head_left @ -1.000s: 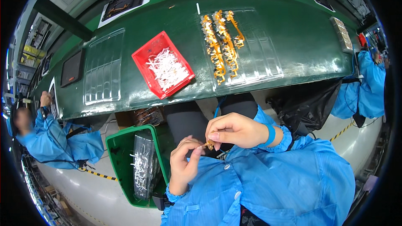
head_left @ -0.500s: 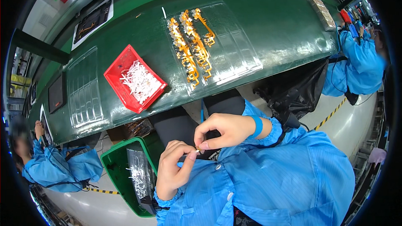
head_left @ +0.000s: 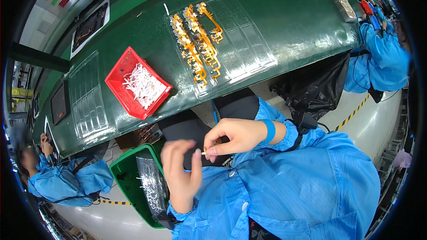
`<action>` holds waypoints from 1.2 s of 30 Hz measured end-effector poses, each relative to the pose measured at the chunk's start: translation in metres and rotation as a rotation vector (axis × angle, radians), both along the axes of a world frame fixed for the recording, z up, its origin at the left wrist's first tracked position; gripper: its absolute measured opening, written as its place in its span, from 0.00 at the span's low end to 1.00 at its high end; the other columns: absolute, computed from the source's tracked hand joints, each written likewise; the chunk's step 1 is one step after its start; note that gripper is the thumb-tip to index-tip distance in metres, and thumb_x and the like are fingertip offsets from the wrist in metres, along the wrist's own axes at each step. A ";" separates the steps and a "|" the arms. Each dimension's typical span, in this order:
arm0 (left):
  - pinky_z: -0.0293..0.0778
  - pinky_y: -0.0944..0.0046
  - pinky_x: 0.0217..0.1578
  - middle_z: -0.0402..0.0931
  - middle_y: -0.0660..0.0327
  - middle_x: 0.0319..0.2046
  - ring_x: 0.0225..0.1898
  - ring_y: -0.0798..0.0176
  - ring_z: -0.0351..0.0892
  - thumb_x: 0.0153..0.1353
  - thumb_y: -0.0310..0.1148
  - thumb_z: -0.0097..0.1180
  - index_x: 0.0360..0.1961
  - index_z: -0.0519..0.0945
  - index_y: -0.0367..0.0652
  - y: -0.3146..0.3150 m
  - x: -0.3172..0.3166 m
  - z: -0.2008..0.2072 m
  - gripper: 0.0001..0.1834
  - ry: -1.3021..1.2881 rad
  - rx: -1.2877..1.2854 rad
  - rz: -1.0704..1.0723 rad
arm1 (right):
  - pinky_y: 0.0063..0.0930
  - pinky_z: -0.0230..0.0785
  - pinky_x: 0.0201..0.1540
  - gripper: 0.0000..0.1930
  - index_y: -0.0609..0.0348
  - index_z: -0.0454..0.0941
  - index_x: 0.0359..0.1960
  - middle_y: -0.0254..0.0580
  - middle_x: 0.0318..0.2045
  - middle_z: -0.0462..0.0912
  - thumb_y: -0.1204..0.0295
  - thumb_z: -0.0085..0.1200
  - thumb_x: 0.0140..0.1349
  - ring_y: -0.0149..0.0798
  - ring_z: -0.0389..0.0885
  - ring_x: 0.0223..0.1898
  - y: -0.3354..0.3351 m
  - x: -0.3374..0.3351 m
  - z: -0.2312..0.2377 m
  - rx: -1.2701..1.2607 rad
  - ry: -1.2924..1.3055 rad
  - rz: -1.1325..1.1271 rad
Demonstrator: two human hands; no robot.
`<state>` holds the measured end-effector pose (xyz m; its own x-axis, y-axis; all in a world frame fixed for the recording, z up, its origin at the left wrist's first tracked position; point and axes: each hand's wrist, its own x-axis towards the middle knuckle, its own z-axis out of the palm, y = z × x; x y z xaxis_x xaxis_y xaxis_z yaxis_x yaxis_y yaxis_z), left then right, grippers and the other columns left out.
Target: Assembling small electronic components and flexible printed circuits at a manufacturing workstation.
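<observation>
Above my lap, my right hand (head_left: pixel 235 138) pinches a tiny part between thumb and forefinger. Its thin white tip (head_left: pixel 204 153) pokes out toward the left; the rest is hidden by my fingers, so its kind is unclear. My left hand (head_left: pixel 183 171) is beside it with thumb and fingers apart, the fingers smeared by motion, and nothing visible in them. On the green table beyond, a clear plastic tray (head_left: pixel 249 58) carries rows of orange flex cables (head_left: pixel 191 51). To its left, a red bin (head_left: pixel 120 72) holds many small white strips (head_left: pixel 143 85).
A green bin (head_left: pixel 133 200) with clear plastic and white scraps stands at my lower left. Another clear tray (head_left: pixel 89 100) and a dark panel (head_left: pixel 60 102) lie on the left. A black bag (head_left: pixel 313 84) hangs under the table's edge. Co-workers in blue sit at both sides.
My left hand has come away from the right, its fingers lifting and spreading. My right hand keeps its pinch on the tiny part. The view has shifted slightly.
</observation>
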<state>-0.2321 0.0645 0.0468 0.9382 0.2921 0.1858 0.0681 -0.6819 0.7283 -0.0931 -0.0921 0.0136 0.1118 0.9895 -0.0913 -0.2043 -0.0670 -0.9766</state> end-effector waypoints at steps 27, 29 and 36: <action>0.77 0.63 0.39 0.85 0.51 0.36 0.36 0.60 0.84 0.65 0.27 0.54 0.40 0.83 0.28 0.090 -0.120 -0.065 0.11 -0.111 0.085 0.930 | 0.34 0.72 0.44 0.05 0.64 0.79 0.36 0.44 0.34 0.84 0.76 0.53 0.64 0.43 0.83 0.38 -0.021 -0.010 0.014 0.263 -0.291 -0.296; 0.77 0.62 0.36 0.85 0.50 0.35 0.34 0.59 0.84 0.64 0.29 0.56 0.40 0.83 0.29 0.127 -0.188 -0.104 0.12 0.049 0.192 1.021 | 0.33 0.75 0.43 0.05 0.65 0.79 0.37 0.45 0.36 0.85 0.77 0.52 0.65 0.43 0.84 0.39 -0.022 -0.007 0.015 0.221 -0.168 -0.252; 0.77 0.51 0.33 0.84 0.52 0.27 0.30 0.46 0.83 0.57 0.39 0.64 0.33 0.85 0.37 0.137 -0.241 -0.133 0.14 0.826 0.559 1.162 | 0.29 0.74 0.42 0.08 0.66 0.79 0.37 0.44 0.36 0.86 0.73 0.53 0.66 0.38 0.84 0.37 -0.015 -0.002 0.015 0.249 -0.167 -0.228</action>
<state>-0.4728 0.2019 -0.0860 0.1401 0.9872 0.0758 0.9858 -0.1319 -0.1042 -0.0950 -0.1067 0.0288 0.3246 0.9271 0.1874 -0.0227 0.2057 -0.9783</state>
